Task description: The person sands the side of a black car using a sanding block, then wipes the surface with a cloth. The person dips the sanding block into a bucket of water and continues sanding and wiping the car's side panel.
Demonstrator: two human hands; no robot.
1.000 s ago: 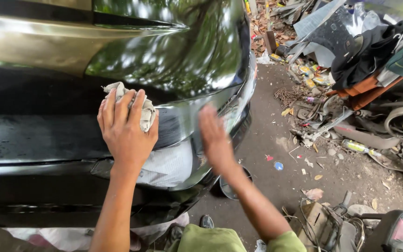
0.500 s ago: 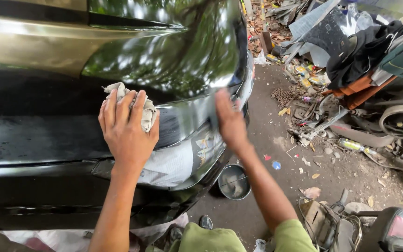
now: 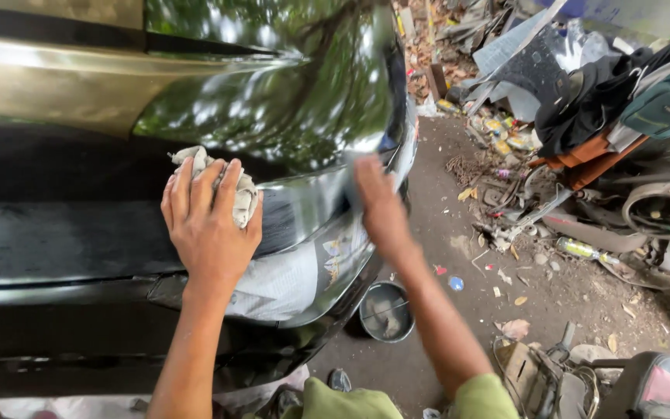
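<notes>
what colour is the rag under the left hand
Off-white, greyish rag, crumpled under the left hand; head view.
</notes>
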